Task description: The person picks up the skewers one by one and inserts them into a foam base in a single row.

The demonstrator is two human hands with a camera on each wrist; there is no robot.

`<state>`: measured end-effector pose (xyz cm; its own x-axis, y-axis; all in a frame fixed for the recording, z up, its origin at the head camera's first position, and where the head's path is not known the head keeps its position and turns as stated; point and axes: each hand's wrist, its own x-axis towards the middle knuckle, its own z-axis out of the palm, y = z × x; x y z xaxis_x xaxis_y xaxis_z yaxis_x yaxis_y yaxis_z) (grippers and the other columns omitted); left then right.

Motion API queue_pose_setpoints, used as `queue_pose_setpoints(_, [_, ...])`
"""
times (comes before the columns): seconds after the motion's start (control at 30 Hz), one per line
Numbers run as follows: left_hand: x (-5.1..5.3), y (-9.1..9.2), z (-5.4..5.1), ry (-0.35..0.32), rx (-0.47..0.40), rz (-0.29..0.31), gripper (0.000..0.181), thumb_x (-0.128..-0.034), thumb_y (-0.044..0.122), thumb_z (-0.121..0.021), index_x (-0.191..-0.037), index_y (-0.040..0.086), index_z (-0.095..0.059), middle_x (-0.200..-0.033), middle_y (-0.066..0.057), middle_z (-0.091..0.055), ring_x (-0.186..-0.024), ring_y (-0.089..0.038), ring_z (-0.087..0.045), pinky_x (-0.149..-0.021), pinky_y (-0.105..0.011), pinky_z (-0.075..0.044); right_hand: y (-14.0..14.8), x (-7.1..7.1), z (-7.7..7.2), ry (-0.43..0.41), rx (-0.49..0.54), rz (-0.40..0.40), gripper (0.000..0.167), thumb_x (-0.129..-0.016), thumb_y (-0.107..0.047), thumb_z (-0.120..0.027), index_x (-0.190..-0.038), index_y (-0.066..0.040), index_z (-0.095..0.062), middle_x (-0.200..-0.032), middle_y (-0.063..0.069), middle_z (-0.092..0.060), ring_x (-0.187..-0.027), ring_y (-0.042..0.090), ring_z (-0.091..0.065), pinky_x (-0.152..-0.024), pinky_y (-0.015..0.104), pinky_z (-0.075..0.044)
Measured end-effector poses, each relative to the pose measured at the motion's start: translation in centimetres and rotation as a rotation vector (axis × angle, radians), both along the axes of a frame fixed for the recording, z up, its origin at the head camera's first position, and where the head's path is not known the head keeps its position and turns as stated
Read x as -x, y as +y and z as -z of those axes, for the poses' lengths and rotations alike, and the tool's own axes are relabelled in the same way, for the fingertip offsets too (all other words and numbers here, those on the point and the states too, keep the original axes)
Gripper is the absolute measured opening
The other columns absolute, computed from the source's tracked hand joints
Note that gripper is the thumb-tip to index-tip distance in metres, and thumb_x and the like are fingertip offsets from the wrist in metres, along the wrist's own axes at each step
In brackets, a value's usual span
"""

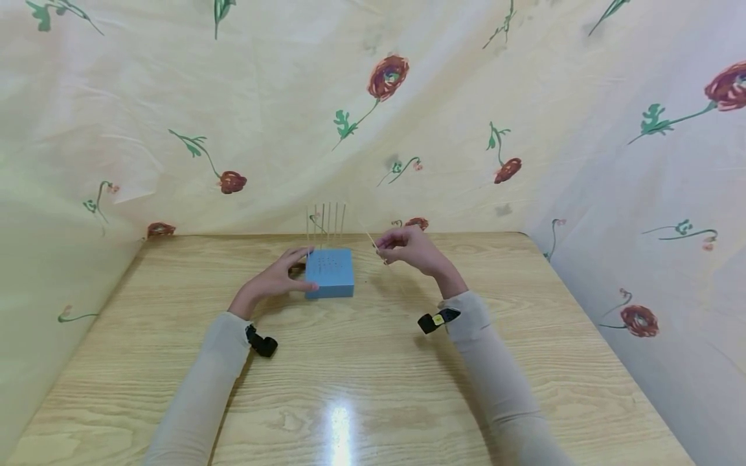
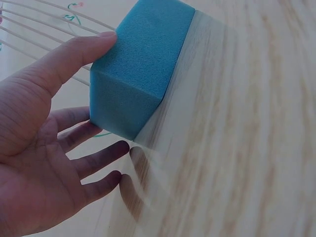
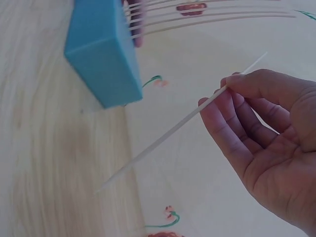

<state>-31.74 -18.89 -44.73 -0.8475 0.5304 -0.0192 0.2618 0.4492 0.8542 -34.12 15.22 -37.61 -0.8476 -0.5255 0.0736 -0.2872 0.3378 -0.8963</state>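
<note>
A blue foam block [image 1: 329, 272] with small holes in its top sits on the table. Several thin sticks [image 3: 212, 20] stand upright in a row along its far side. My left hand [image 1: 278, 274] holds the block from the left, the thumb [image 2: 91, 47] on its near top edge and fingers reaching to the far side; two lower fingers are apart from it in the left wrist view. To the right of the block, my right hand [image 1: 410, 249] pinches a pale thin stick [image 3: 168, 133] between thumb and fingertips. That stick is tilted and does not touch the block.
The wooden table [image 1: 361, 362] extends around the block and toward me. A flower-printed cloth [image 1: 280, 116] hangs behind the table and at its sides. Each wrist wears a small black camera, seen on the left [image 1: 262, 343] and on the right [image 1: 434, 320].
</note>
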Motion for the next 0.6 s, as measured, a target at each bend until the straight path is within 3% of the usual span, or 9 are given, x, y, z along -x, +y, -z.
queue_pose_setpoints(0.33, [0.0, 0.1, 0.2, -0.009, -0.015, 0.007, 0.094, -0.0932, 0.025, -0.077, -0.165, 0.014, -0.018, -0.168, -0.017, -0.011, -0.150, -0.044, -0.028, -0.118, -0.065, -0.029, -1.1, -0.2, -0.6, -0.012, 0.137, 0.056, 0.022, -0.096, -0.002, -0.069, -0.115, 0.007, -0.070, -0.108, 0.029, -0.068, -0.088, 0.022, -0.069, -0.081, 0.040, -0.063])
queue_pose_setpoints(0.6, [0.2, -0.1, 0.3, -0.015, -0.030, 0.004, 0.093, -0.0933, 0.023, -0.077, -0.165, 0.013, -0.018, -0.169, -0.017, -0.010, -0.150, -0.044, -0.028, -0.118, -0.065, -0.029, -1.9, -0.4, -1.3, -0.010, 0.238, 0.084, 0.022, -0.096, 0.000, -0.068, -0.116, 0.010, -0.067, -0.101, 0.002, -0.071, -0.084, 0.014, -0.067, -0.081, 0.035, -0.063])
